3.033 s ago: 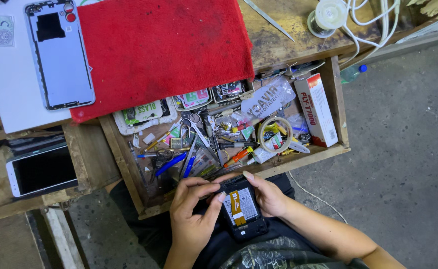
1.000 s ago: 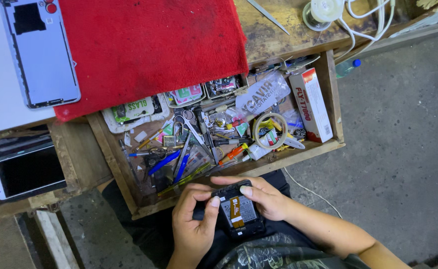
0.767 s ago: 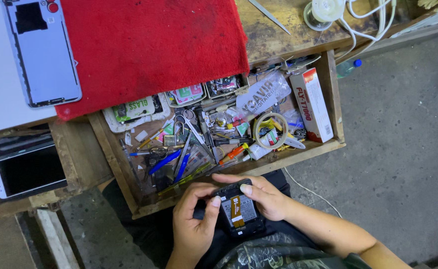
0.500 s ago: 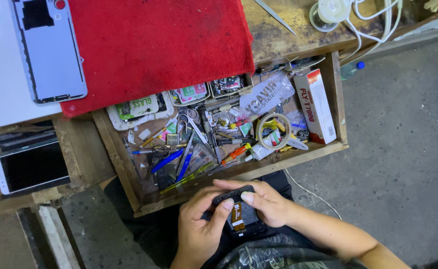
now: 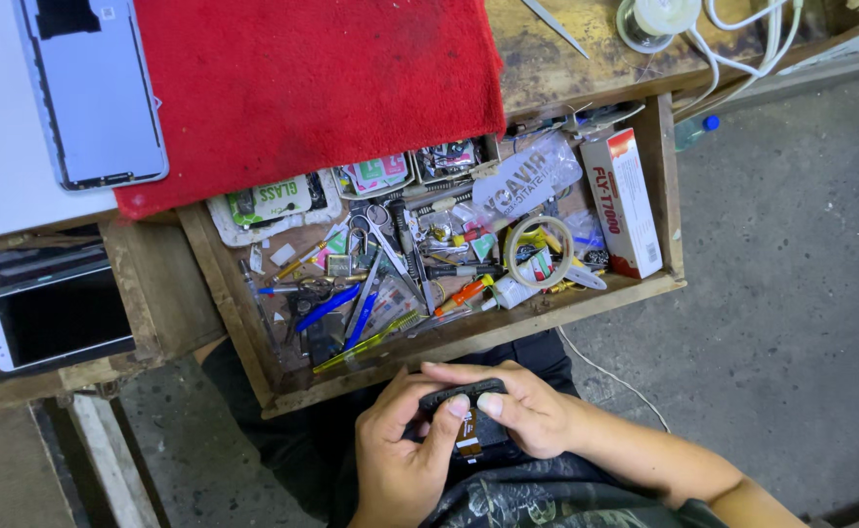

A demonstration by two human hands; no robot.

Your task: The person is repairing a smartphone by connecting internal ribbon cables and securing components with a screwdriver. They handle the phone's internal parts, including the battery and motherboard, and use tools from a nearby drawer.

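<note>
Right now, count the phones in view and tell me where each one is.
3. A silver phone lies back up at top left, a white phone sits on the shelf at left, and both hands grip a dark phone. The cluttered drawer may hide more.

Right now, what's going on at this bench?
A seated person holds a small dark phone part in both hands over the lap, left hand and right hand gripping it, thumbs on top. Just ahead, an open wooden drawer is crammed with pens, scissors, a tape roll and a red-and-white box. On the bench above lie a red cloth and a phone back frame; a white phone sits lower left.
</note>
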